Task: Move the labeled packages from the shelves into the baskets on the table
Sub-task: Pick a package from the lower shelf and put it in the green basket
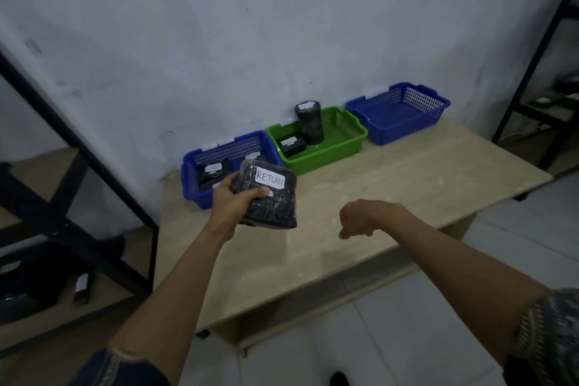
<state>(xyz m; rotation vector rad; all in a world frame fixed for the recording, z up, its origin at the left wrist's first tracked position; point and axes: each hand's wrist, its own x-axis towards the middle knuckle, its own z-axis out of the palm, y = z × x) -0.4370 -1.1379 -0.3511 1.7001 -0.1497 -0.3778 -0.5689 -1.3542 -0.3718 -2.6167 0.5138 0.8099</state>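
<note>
Black package [269, 200] in left hand [230, 202], right hand [360, 218] drooping

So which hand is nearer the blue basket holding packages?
Left. The left hand, gripping the RETURN package, is in front of the blue basket; the right hand hovers well off to its right.

Short patterned sleeves, bare arms.
Left sleeve [125, 368] and right sleeve [546, 332] are dark blue with pale banded hems; left hand [233, 201] and right hand [360, 219] are bare.
</note>
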